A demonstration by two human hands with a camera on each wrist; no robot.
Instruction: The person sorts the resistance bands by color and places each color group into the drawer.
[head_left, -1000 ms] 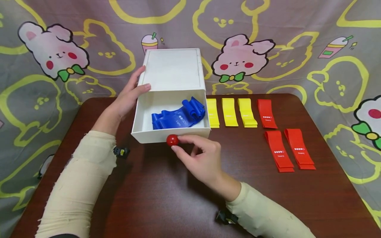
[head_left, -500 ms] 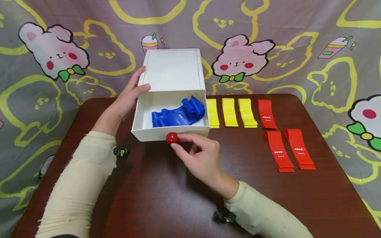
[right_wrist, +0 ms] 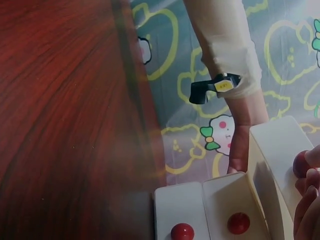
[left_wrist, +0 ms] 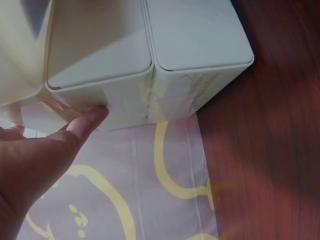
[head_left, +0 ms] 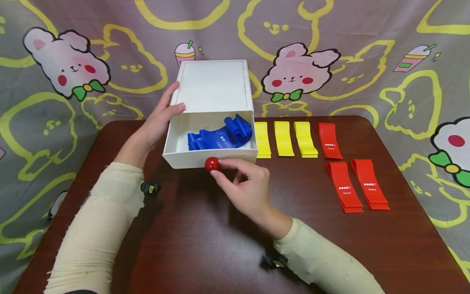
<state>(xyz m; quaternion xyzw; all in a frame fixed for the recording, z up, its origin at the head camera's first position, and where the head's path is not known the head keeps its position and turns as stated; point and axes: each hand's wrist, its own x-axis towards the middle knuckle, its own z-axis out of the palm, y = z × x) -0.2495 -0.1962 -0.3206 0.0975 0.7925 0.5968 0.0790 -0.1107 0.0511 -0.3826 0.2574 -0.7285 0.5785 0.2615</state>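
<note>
A white drawer unit (head_left: 214, 85) stands near the back of the table, its top drawer (head_left: 187, 160) pulled part way out. Inside that drawer lie blue elastic bands (head_left: 211, 139) marked "Light", loosely bunched. My right hand (head_left: 249, 185) pinches the drawer's round red knob (head_left: 211, 164) between thumb and forefinger; the right wrist view also shows this knob (right_wrist: 301, 164). Against the unit's left side rests my left hand (head_left: 156, 120), fingers extended and thumb at the top edge. In the left wrist view, a digit of the left hand (left_wrist: 47, 155) touches the white side wall.
Yellow bands (head_left: 283, 139) lie folded to the right of the unit. Further right are red bands (head_left: 345, 187) marked "Heavy". Two lower drawers (right_wrist: 181, 207) with red knobs show in the right wrist view. A patterned cloth (head_left: 139, 49) hangs behind the dark wooden table (head_left: 176, 245).
The top drawer has slid a little inward, away from me, with the right hand moving along on its knob. The blue bands moved with the drawer. My left hand has stayed put.
</note>
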